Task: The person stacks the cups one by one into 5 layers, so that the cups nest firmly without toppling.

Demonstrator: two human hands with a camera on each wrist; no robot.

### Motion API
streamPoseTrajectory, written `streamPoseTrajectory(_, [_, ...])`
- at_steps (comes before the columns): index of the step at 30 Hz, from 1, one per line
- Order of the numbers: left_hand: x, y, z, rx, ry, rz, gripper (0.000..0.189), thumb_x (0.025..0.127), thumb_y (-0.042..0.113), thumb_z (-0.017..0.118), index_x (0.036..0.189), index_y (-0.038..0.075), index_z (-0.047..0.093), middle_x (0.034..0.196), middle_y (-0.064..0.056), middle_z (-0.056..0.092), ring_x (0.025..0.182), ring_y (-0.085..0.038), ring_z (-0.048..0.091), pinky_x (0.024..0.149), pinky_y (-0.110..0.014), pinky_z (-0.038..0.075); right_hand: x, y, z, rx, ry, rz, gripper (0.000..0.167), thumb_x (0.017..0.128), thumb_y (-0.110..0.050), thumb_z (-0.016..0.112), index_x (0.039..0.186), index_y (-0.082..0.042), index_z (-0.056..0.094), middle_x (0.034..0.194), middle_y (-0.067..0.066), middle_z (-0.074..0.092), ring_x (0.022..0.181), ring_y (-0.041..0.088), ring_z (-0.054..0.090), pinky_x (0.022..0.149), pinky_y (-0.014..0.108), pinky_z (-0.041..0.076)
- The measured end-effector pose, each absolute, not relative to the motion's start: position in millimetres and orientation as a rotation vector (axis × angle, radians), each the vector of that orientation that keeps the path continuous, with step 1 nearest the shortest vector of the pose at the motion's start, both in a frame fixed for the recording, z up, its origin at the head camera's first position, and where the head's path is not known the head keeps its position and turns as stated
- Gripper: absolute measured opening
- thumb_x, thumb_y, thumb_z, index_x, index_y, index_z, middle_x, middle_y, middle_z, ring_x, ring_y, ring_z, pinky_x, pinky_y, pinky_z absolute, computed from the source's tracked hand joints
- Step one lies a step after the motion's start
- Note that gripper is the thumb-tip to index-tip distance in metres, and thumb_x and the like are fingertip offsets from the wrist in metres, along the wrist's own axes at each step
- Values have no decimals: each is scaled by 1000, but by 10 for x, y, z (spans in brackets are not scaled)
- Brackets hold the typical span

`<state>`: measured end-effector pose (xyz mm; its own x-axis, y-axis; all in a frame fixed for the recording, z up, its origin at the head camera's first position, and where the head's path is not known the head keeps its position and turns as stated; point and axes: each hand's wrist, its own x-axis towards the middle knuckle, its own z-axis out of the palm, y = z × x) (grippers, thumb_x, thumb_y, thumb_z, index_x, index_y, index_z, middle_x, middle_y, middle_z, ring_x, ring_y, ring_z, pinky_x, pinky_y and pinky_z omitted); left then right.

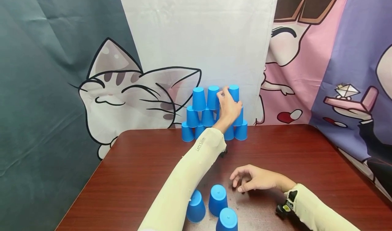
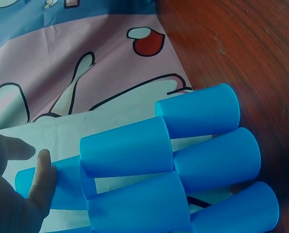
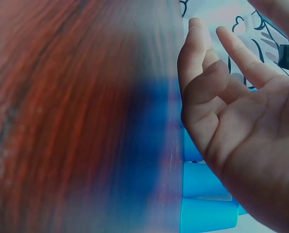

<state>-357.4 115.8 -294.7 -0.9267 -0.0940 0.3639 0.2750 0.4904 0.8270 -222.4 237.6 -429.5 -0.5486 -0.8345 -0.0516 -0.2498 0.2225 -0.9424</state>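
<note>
A stack of upside-down blue plastic cups [image 1: 199,100] stands in rows at the table's far edge. My left hand [image 1: 229,108] is raised at the right end of the top row, by its rightmost cup [image 1: 234,92]. In the left wrist view that cup [image 2: 69,187] rests on the row below; one finger lies across it in view, and another digit [image 2: 21,148] stands apart from it. Contact is hard to judge. My right hand [image 1: 260,178] hovers over the table with loosely bent fingers, holding nothing. Beside it are three upside-down cups [image 1: 218,200].
The reddish-brown table [image 1: 137,176] ends at a hanging cartoon-print cloth [image 1: 196,30] right behind the stack. My left sleeve [image 1: 190,166] passes above the table and partly covers one near cup [image 1: 196,209]. Part of the stack is hidden behind my left hand.
</note>
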Motion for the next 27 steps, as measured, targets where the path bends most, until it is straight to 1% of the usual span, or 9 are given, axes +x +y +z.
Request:
streamPoseTrajectory(2, [-3570, 1155, -2949, -139, -2384, -1400, 68, 91, 20, 72, 147, 19, 34, 144, -9, 35, 112, -26, 60, 76, -33, 57, -2224, 2377, -4304, -994, 1925, -1329, 33, 94, -7, 64, 123, 8, 57, 106, 28, 64, 71, 17, 61, 59, 24, 52])
streamPoseTrajectory(5, [-3556, 1158, -2952, -138, -2394, -1396, 67, 91, 21, 72, 146, 20, 35, 144, -9, 35, 110, -25, 60, 72, -31, 57, -2225, 2385, -4312, -991, 1917, -1331, 32, 94, -6, 64, 123, 7, 57, 106, 29, 64, 71, 12, 61, 59, 24, 52])
streamPoseTrajectory(9, [-3521, 1162, -2959, -156, -2406, -1394, 66, 91, 23, 72, 146, 21, 35, 144, -8, 35, 107, -24, 61, 70, -30, 57, -2232, 2395, -4315, -995, 1920, -1329, 32, 94, -6, 64, 123, 6, 58, 106, 29, 64, 73, 9, 62, 59, 24, 53])
streamPoseTrajectory(17, [-3399, 1097, -2975, -233, -2379, -1402, 67, 90, 26, 73, 145, 22, 35, 144, -8, 33, 101, -23, 62, 64, -25, 55, -2235, 2375, -4324, -996, 1906, -1332, 32, 94, -6, 64, 123, 7, 58, 106, 31, 63, 71, 6, 59, 57, 21, 49])
streamPoseTrajectory(19, [-3363, 1061, -2981, -255, -2383, -1374, 67, 90, 28, 74, 145, 22, 36, 144, -8, 33, 100, -22, 62, 66, -26, 56, -2235, 2371, -4324, -997, 1904, -1331, 33, 94, -6, 64, 123, 7, 57, 106, 31, 63, 70, 6, 59, 56, 21, 48])
streamPoseTrajectory(24, [-3303, 961, -3026, -263, -2411, -1314, 67, 89, 36, 73, 144, 23, 38, 144, -8, 35, 104, -22, 61, 78, -37, 56, -2228, 2367, -4326, -988, 1904, -1326, 33, 94, -7, 64, 124, 7, 57, 106, 29, 64, 69, 6, 58, 56, 20, 47])
streamPoseTrajectory(27, [-3280, 892, -3064, -249, -2417, -1314, 68, 88, 40, 73, 144, 23, 39, 143, -8, 38, 108, -23, 60, 83, -42, 55, -2214, 2351, -4326, -979, 1896, -1325, 33, 95, -6, 63, 124, 7, 56, 107, 29, 64, 69, 6, 57, 56, 20, 47])
